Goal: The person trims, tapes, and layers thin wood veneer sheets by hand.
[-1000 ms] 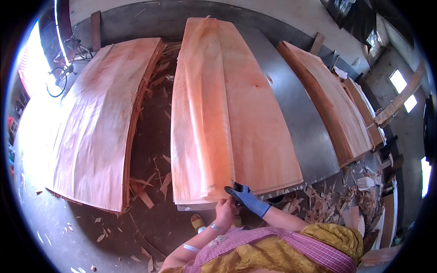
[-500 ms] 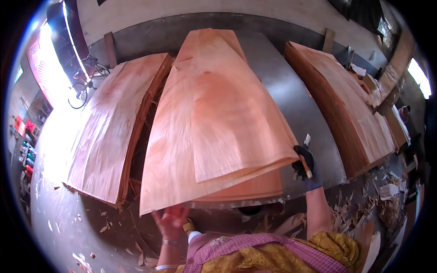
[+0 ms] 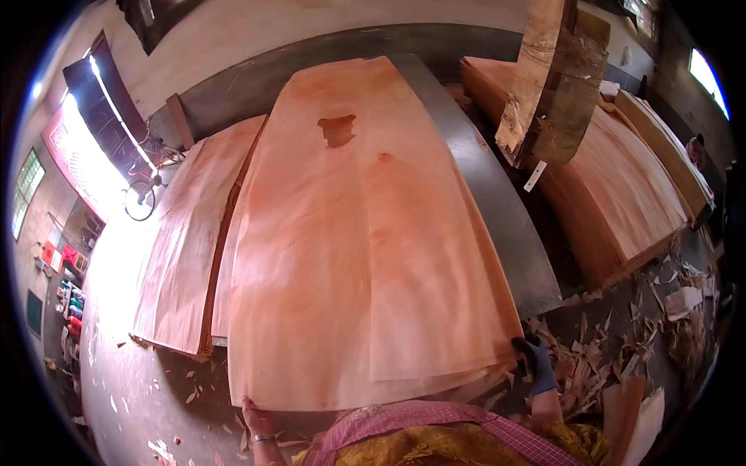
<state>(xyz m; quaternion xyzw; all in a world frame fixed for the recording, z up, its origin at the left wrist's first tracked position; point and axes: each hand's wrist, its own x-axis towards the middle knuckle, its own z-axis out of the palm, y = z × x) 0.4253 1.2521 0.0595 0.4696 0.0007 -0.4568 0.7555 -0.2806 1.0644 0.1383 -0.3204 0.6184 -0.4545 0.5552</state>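
Note:
A large thin sheet of reddish wood veneer with a dark hole near its far end is lifted in front of me, over the middle stack. My left hand, bare with a wrist band, grips its near left corner from below. Wearing a dark blue glove, my right hand pinches the sheet's near right corner. More veneer sheets lie directly under the lifted one.
Another veneer stack lies to the left and a thicker one to the right. A grey metal table edge runs beside the sheet. Veneer scraps litter the floor at right. A rough wooden block hangs at upper right.
My hands moved apart to the sheet's two near corners. The top sheet has risen and spread wide toward me, covering most of the middle stack.

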